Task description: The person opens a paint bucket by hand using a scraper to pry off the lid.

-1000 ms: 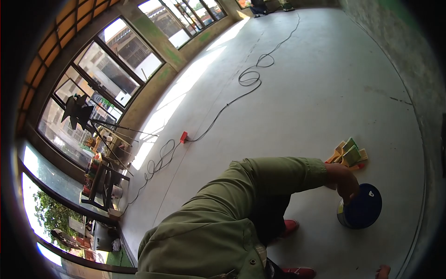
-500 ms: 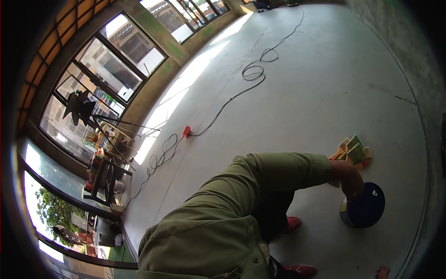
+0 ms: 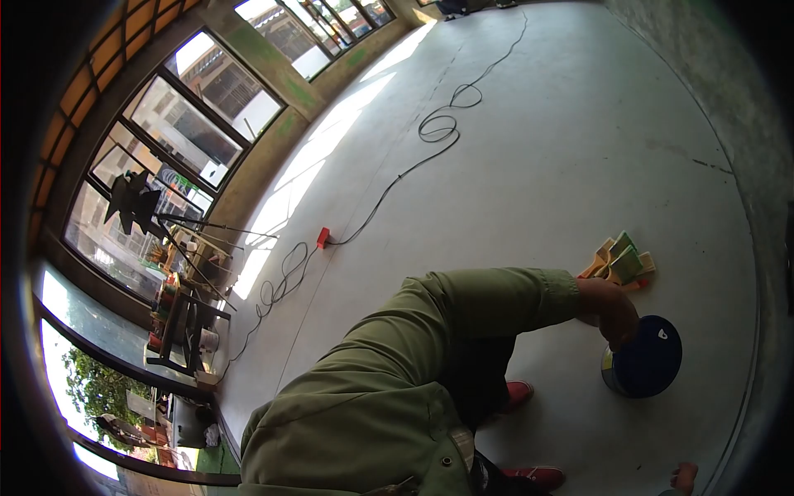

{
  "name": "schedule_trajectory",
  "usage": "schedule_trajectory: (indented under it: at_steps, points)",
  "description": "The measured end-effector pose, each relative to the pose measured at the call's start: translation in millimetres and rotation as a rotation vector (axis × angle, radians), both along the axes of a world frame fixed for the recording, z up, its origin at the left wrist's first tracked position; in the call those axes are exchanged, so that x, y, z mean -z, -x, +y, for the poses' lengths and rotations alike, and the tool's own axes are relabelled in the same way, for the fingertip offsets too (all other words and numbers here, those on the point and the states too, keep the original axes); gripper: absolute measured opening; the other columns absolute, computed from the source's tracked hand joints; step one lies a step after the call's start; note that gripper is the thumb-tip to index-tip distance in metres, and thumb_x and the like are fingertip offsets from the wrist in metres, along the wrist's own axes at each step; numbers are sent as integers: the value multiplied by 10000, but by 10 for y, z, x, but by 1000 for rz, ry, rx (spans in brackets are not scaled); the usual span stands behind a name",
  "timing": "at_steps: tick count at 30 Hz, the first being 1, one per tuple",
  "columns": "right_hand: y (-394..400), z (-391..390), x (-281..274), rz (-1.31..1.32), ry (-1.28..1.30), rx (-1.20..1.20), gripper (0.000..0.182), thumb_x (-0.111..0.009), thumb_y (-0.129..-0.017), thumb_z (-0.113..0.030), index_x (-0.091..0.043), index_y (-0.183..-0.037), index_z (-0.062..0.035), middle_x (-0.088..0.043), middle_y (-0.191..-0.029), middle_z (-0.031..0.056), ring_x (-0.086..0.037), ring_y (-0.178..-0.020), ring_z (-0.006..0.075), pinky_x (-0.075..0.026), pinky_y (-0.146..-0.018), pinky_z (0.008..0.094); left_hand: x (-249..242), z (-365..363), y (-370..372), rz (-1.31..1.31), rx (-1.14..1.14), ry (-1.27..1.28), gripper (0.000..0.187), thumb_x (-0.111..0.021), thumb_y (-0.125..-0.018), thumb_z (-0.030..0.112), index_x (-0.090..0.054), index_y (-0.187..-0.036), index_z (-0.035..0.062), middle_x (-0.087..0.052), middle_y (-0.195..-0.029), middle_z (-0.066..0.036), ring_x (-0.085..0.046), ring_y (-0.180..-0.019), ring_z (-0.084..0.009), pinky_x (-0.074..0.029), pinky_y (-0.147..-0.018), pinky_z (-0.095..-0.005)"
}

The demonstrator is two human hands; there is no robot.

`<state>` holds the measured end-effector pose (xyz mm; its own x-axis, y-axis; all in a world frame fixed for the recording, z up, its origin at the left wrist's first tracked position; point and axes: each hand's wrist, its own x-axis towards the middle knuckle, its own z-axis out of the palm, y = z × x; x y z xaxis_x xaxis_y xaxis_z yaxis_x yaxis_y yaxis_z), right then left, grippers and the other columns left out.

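My left hand (image 3: 618,317), at the end of a green sleeve, reaches down to the near rim of a round bucket (image 3: 648,357) with a dark blue lid and a white mark on it. Its fingers are curled at the lid's edge, their tips hidden. The bucket stands on the grey floor. Just beyond my wrist lies a small pile of flat tan and green pieces (image 3: 622,261), with something red under them. My right hand (image 3: 685,477) shows only in part at the bottom edge, apart from the bucket, its fingers mostly cut off.
A black cable (image 3: 383,201) snakes along the smooth floor to a red box (image 3: 323,238). A black tripod stand (image 3: 136,202) and a dark bench (image 3: 186,318) stand by the windows at left. A wall (image 3: 695,74) runs along the right. My red shoes (image 3: 519,395) are below my arm.
The whole view has shifted slightly, moving the scene left and up. My left hand stays at the bucket's rim. A little more of my right hand shows at the bottom.
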<state>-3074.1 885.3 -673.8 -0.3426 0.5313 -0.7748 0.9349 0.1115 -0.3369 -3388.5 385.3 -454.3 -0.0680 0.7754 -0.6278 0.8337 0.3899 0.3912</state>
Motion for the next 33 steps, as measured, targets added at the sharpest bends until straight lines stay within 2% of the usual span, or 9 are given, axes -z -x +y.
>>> schedule_trajectory:
  at_steps: [1, 3, 5, 9, 11, 15, 17, 21, 33]
  points:
    - [-20, 75, 149, 1, -2, 3, 346, -581, -895, -269, -615, -1162, -52, -653, -1024, 111, -512, -631, 172, -434, -517, 292, 4, -2, 4, 0, 0, 1, 395, -564, -873, 319, -606, -1187, 82, -644, -1117, -147, -617, -1005, -310, -491, -844, -457]
    - [-99, 294, 529, 152, 33, -33, 185, -483, -883, -191, -496, -970, -28, -536, -663, 125, -438, -352, 204, -336, -317, 355, 0, 2, 0, -2, 3, -1, 395, -564, -873, 319, -606, -1187, 83, -643, -1119, -148, -617, -1006, -310, -490, -846, -457]
    - [-185, 725, 951, 116, 0, -31, 204, -483, -875, -196, -505, -999, -36, -547, -670, 130, -448, -368, 211, -343, -327, 365, -32, 9, -14, 26, 11, 13, 395, -565, -871, 316, -606, -1186, 82, -643, -1123, -151, -617, -1009, -310, -489, -851, -453]
    - [-149, 535, 715, 111, 13, -18, 216, -472, -872, -210, -494, -1019, -53, -558, -691, 129, -457, -388, 217, -363, -344, 370, 60, 1, 6, 9, 10, 9, 393, -565, -868, 307, -606, -1184, 77, -643, -1124, -156, -618, -1007, -313, -490, -851, -450]
    - [-115, 422, 591, 121, 9, -8, 183, -480, -889, -198, -495, -989, -46, -547, -688, 126, -444, -375, 208, -341, -337, 360, 67, -22, 4, -18, -31, -37, 385, -577, -882, 317, -644, -1103, 9, -658, -1054, -174, -620, -930, -296, -484, -812, -458]
    - [-115, 396, 579, 134, -10, -6, 159, -481, -911, -184, -504, -967, -37, -539, -689, 124, -436, -370, 201, -321, -335, 352, 47, -6, -6, -15, -13, -34, 386, -575, -879, 307, -631, -1132, 20, -653, -1080, -166, -620, -948, -298, -484, -821, -460]
    - [-102, 372, 555, 123, -35, -6, 166, -480, -911, -185, -508, -972, -33, -540, -685, 125, -437, -371, 202, -322, -335, 353, -41, -10, -29, -4, 1, -1, 376, -551, -871, 288, -609, -1168, 65, -649, -1101, -161, -619, -999, -313, -490, -844, -449]
    - [-87, 397, 574, 61, -39, -41, 192, -477, -877, -197, -496, -974, -33, -549, -685, 134, -453, -387, 213, -348, -346, 366, -21, -19, -31, -5, -12, -8, 371, -554, -870, 298, -613, -1149, 62, -652, -1088, -158, -622, -984, -310, -492, -833, -450]
    - [-158, 415, 606, 99, -54, -87, 200, -493, -879, -210, -526, -963, -31, -559, -677, 129, -467, -377, 211, -361, -336, 358, 1, -27, -23, -15, -9, -21, 364, -553, -876, 318, -610, -1123, 57, -651, -1037, -156, -624, -946, -303, -499, -801, -438]
